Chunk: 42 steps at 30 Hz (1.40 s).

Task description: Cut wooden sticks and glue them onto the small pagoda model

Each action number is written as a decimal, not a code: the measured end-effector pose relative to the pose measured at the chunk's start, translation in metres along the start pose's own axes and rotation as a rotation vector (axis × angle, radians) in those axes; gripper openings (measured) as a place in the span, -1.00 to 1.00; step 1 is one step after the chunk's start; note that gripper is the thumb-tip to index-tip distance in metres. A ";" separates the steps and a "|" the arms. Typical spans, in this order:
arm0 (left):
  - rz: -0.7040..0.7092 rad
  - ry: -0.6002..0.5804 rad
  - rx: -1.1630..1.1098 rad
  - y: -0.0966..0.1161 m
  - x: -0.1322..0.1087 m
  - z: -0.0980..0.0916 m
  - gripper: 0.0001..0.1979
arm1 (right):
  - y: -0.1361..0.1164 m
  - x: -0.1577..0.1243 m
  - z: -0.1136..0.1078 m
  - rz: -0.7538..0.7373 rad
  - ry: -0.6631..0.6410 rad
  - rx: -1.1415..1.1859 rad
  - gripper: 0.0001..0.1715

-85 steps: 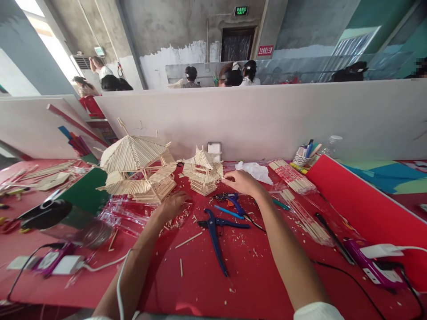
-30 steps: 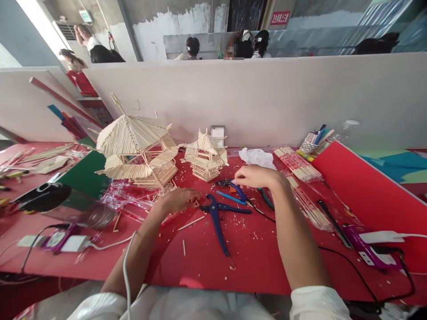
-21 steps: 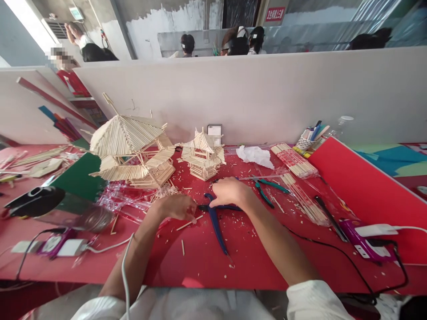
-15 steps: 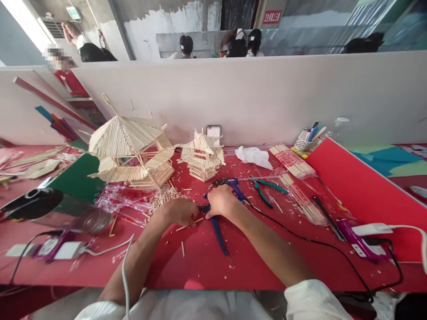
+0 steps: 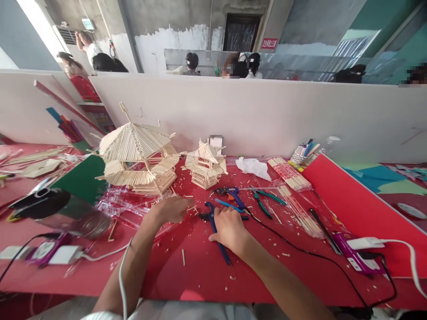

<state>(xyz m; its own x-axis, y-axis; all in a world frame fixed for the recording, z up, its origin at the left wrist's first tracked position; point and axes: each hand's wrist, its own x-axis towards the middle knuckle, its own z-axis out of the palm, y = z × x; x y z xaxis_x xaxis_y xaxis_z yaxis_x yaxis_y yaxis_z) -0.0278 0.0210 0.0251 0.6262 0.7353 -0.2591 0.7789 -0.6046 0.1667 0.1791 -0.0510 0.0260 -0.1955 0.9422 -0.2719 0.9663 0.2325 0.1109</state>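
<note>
My right hand (image 5: 230,229) lies over a dark blue cutting tool (image 5: 223,253), fingers curled on it near its jaws. To its left, my left hand (image 5: 173,209) is over the pile of cut stick pieces, its fingers bent together; small pale bits show by the fingertips. A blue pen (image 5: 228,204) and a blue glue gun (image 5: 234,195) lie just beyond the right hand. Behind the hands stand a large stick pavilion (image 5: 135,153) and a smaller one (image 5: 205,165), both of pale sticks.
Green-handled pliers (image 5: 263,205) and stick bundles (image 5: 290,173) lie to the right, before a red board (image 5: 363,213). A bottle (image 5: 66,215) lies at the left. Power strips (image 5: 358,255) and cables cross both sides. People sit beyond the white partition (image 5: 253,115).
The view has tilted up. My left hand has moved away from the tool toward the stick pieces. My right hand has shifted down along the tool, and the blue pen now shows.
</note>
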 end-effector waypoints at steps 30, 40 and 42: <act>0.239 0.207 -0.886 -0.004 0.017 0.006 -0.51 | 0.065 0.000 0.011 -0.288 0.186 0.751 -0.49; 0.255 0.242 -0.787 -0.005 0.020 0.009 -0.44 | 0.058 0.008 0.012 -0.271 0.291 0.833 -0.58; 0.258 0.232 -0.790 -0.006 0.019 0.009 -0.42 | 0.059 0.008 0.012 -0.282 0.300 0.839 -0.57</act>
<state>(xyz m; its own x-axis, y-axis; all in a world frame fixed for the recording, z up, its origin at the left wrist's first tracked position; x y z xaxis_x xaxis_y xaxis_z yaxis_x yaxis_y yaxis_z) -0.0206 0.0359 0.0109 0.7111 0.7002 0.0641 0.3526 -0.4340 0.8290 0.2360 -0.0322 0.0191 -0.3635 0.9275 0.0872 0.6590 0.3222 -0.6797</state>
